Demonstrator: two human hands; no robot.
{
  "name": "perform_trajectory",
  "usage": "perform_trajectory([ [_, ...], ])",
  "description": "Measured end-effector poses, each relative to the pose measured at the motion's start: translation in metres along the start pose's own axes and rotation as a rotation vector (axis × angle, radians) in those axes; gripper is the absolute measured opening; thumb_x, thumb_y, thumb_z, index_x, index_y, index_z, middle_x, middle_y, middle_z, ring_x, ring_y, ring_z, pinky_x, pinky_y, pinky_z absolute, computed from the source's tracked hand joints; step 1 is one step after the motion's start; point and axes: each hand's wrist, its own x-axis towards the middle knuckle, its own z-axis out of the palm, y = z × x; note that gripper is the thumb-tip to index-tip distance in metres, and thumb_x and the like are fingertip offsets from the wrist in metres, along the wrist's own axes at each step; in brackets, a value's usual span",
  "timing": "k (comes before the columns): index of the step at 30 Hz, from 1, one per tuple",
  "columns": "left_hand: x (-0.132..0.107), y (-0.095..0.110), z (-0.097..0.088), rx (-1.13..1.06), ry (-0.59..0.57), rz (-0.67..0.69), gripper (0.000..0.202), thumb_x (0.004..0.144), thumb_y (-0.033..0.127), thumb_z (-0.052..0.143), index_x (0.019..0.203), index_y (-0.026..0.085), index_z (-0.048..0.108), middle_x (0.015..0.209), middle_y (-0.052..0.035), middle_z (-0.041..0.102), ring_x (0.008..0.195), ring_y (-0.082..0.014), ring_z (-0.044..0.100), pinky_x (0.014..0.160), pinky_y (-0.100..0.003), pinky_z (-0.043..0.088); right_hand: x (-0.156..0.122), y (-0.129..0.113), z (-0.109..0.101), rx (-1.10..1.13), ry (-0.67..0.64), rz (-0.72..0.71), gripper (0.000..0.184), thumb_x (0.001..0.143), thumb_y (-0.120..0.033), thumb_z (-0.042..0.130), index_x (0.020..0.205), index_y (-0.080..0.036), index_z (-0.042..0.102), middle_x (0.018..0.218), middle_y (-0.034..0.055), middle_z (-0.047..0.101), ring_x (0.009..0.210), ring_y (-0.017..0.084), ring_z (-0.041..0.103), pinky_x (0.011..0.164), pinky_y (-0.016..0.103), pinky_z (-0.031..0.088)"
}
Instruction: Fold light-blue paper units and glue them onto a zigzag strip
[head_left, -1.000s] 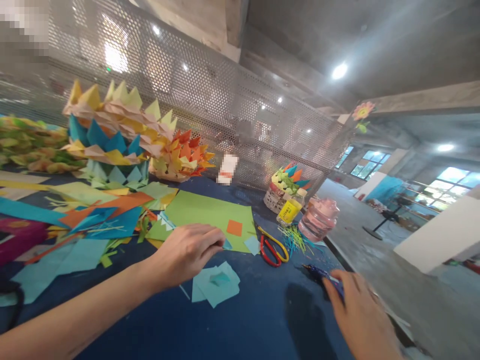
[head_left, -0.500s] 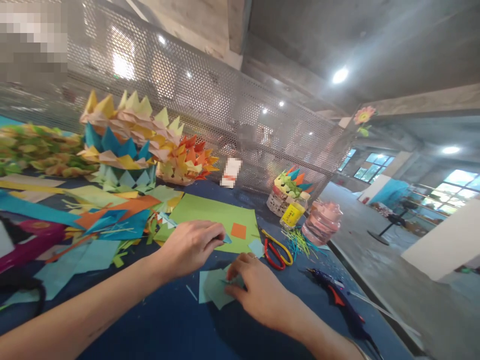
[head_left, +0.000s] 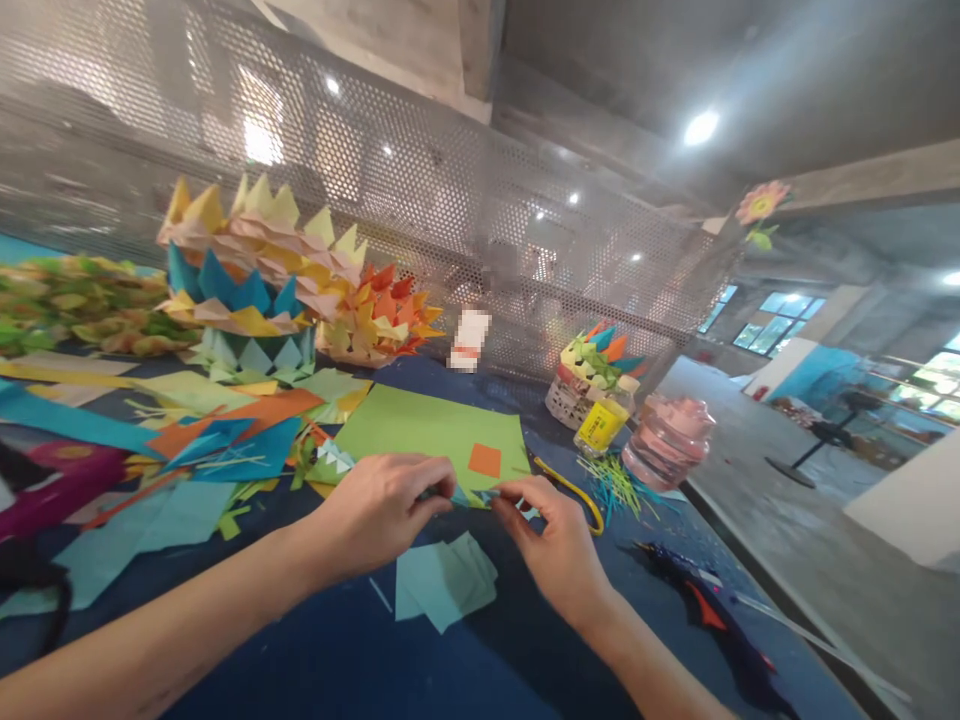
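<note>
My left hand (head_left: 394, 510) is closed in a pinch on a small piece of blue folded paper (head_left: 465, 497). Right beside it, my right hand (head_left: 559, 545) pinches at the other end of that blue paper; whether one piece or two is held I cannot tell. Both hands hover by the near edge of a green sheet (head_left: 420, 425), on which an orange paper square (head_left: 485, 460) lies. Just below them a fanned pile of pale blue paper squares (head_left: 446, 580) rests on the dark blue table. Behind my right hand, only the yellow handle of the scissors (head_left: 577, 492) shows.
A dark glue gun (head_left: 697, 600) lies at right, a magenta tool (head_left: 67, 480) at left. Coloured paper strips (head_left: 262, 450) cover the left side. Folded-paper crowns (head_left: 255, 290) stand behind. A yellow-labelled bottle (head_left: 600, 425), a pink jar (head_left: 667, 445) and paper shreds (head_left: 622, 487) are at back right.
My right hand has left the pale blue pile and moved up to my left hand, now pinching at the blue paper. It now covers the scissors' red handle. The view has shifted slightly.
</note>
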Motion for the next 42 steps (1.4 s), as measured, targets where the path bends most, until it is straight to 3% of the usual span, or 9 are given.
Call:
perform_trajectory([
  [9, -0.0028, 0.0017, 0.0060, -0.013, -0.045, 0.005, 0.006, 0.084, 0.019, 0.051, 0.081, 0.021, 0.056, 0.070, 0.0035, 0.061, 0.063, -0.0125, 0.056, 0.057, -0.022, 0.034, -0.0062, 0.0015, 0.0065, 0.035, -0.046, 0.025, 0.004, 0.080, -0.021, 0.063, 0.084, -0.019, 0.064, 0.080, 0.0016, 0.067, 0.077, 0.016, 0.061, 0.072, 0.026, 0.047],
  [25, -0.0033, 0.0050, 0.0040, -0.036, -0.017, -0.016, 0.008, 0.081, 0.016, 0.053, 0.076, 0.021, 0.057, 0.066, 0.0045, 0.060, 0.058, -0.0115, 0.053, 0.054, -0.022, 0.031, -0.0088, 0.0001, 0.0099, 0.014, -0.069, -0.015, 0.004, 0.080, -0.015, 0.063, 0.081, -0.019, 0.062, 0.078, 0.0002, 0.064, 0.076, 0.014, 0.059, 0.070, 0.024, 0.045],
  [42, -0.0033, 0.0067, 0.0052, -0.060, 0.053, 0.029, 0.010, 0.076, 0.013, 0.055, 0.069, 0.019, 0.055, 0.068, -0.0007, 0.056, 0.068, -0.0158, 0.052, 0.063, -0.027, 0.036, -0.0097, -0.0038, 0.0110, -0.039, -0.081, -0.013, 0.004, 0.078, -0.015, 0.062, 0.078, -0.019, 0.062, 0.075, 0.0004, 0.063, 0.073, 0.014, 0.058, 0.068, 0.024, 0.045],
])
